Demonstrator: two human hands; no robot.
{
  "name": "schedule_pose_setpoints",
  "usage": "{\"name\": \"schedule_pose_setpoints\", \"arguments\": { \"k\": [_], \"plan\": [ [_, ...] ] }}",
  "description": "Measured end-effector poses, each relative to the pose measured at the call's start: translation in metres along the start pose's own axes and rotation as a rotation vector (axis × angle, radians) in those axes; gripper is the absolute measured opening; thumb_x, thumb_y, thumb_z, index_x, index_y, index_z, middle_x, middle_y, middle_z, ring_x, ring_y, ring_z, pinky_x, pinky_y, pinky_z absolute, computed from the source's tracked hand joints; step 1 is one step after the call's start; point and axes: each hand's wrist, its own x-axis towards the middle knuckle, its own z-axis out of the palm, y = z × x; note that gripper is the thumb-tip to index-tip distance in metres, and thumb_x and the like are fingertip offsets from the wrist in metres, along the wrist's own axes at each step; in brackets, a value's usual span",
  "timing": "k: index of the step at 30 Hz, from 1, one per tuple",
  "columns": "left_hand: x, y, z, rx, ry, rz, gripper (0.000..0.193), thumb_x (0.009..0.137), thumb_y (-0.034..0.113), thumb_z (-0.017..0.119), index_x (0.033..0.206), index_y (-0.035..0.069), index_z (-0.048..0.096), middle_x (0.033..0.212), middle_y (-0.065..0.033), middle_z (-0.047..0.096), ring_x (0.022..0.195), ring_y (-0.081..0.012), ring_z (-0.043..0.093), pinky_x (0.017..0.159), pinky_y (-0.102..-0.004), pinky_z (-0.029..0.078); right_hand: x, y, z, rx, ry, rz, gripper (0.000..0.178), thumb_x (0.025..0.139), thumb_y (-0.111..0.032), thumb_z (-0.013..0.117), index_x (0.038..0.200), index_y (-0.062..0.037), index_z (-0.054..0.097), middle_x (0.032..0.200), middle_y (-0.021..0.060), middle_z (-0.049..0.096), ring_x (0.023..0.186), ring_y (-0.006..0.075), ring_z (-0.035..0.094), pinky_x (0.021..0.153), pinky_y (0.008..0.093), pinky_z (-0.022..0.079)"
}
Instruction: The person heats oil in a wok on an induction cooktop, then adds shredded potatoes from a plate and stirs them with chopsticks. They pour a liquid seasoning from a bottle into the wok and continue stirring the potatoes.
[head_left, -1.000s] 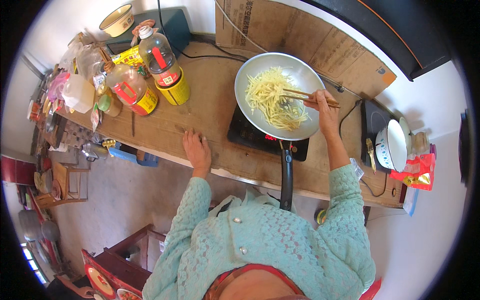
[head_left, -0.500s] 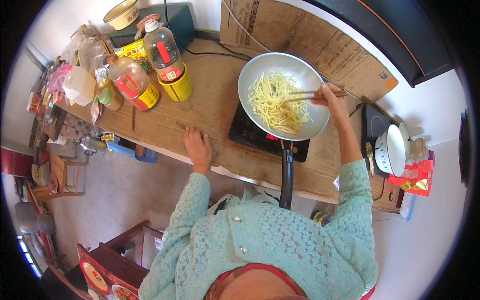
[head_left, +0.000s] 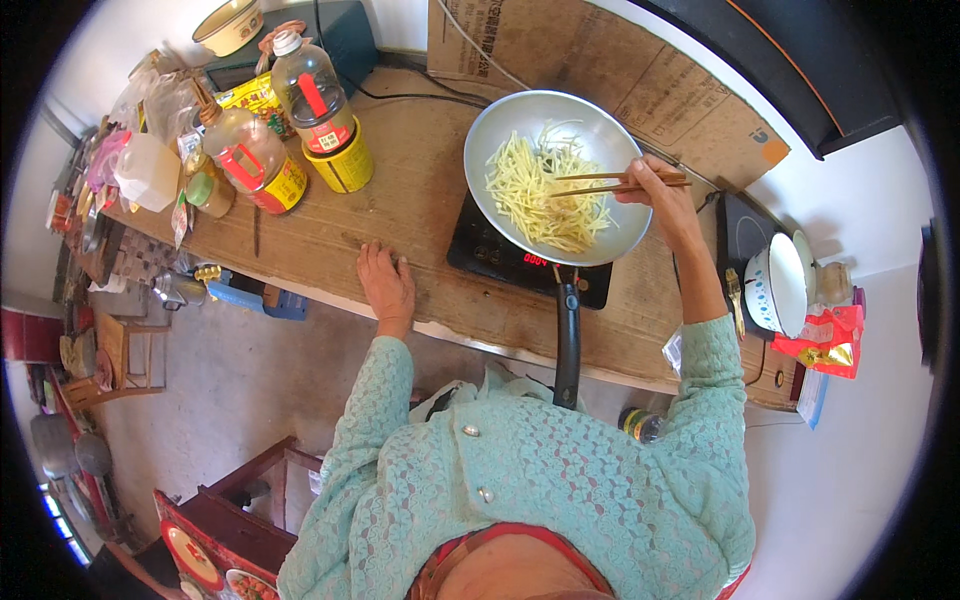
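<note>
My right hand [head_left: 660, 203] grips a pair of brown chopsticks [head_left: 590, 177], their tips apart over the food at the pan's right half. Pale yellow thin strips that look like shredded potato [head_left: 535, 195] lie heaped in a silver-grey frying pan [head_left: 612, 135]. The pan rests on a black induction cooker [head_left: 478, 245] with a lit red display, and its black handle [head_left: 567, 345] points toward me. Resting on the table's front edge, left of the cooker, my left hand [head_left: 388, 287] has its fingers stretched out and holds nothing.
On the wooden table [head_left: 420, 130] to the left stand two oil bottles [head_left: 252, 160], [head_left: 312, 88], a jar [head_left: 208, 194] and a white plastic jug [head_left: 147, 170]. At the right are a white enamel bowl [head_left: 775, 285] and a red packet [head_left: 825, 340]. Cardboard [head_left: 600, 70] leans behind the pan.
The chopsticks have spread apart at the tips, and the strips beneath them lie differently. The view has shifted slightly. My left hand stays at the table edge.
</note>
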Motion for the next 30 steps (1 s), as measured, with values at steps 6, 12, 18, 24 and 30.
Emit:
{"name": "schedule_pose_setpoints", "arguments": {
  "k": [6,12,18,24,30],
  "plan": [
    [0.000,-0.002,0.007,-0.015,-0.017,0.037,0.027,0.077,0.010,0.060,0.101,0.002,0.051,0.122,-0.0191,0.047,0.120,-0.0385,0.036,0.102,-0.0467,0.027,-0.004,0.048,0.041,0.045,-0.170,-0.135,0.027,0.090,-0.027,0.055,0.085,-0.0012,0.059,0.084,0.0059,0.059,0.079,0.0126,0.060,0.074,0.0280,0.052],
    [-0.001,-0.004,0.005,0.010,-0.014,0.008,0.028,0.077,0.011,0.060,0.103,0.002,0.051,0.124,-0.0192,0.046,0.121,-0.0382,0.036,0.104,-0.0468,0.026,-0.020,0.034,-0.027,0.060,0.120,-0.019,0.027,0.092,-0.026,0.050,0.089,-0.0009,0.059,0.085,0.0084,0.060,0.078,0.0164,0.062,0.070,0.0274,0.054],
    [0.000,0.002,0.002,0.025,-0.030,0.001,0.029,0.079,0.014,0.059,0.104,0.002,0.051,0.124,-0.0194,0.046,0.122,-0.0378,0.035,0.105,-0.0465,0.025,-0.046,0.040,-0.043,0.021,0.270,0.076,0.027,0.091,-0.026,0.051,0.081,-0.0012,0.057,0.080,0.0057,0.058,0.071,0.0153,0.062,0.064,0.0275,0.055],
    [0.000,0.001,-0.001,-0.004,-0.031,-0.004,0.029,0.079,0.014,0.059,0.104,0.001,0.051,0.124,-0.0194,0.046,0.121,-0.0383,0.035,0.104,-0.0468,0.026,-0.010,0.053,0.019,0.132,0.279,-0.165,0.031,0.093,-0.027,0.048,0.075,-0.0019,0.052,0.073,0.0033,0.052,0.069,0.0136,0.060,0.066,0.0262,0.054],
    [0.001,0.001,0.002,-0.003,-0.024,-0.014,0.028,0.079,0.013,0.060,0.102,0.001,0.053,0.122,-0.0189,0.048,0.121,-0.0380,0.036,0.103,-0.0464,0.027,0.015,0.045,0.061,0.156,0.107,-0.244,0.033,0.093,-0.030,0.049,0.074,-0.0028,0.050,0.075,0.0044,0.054,0.070,0.0154,0.061,0.065,0.0265,0.052]
  ]
}}
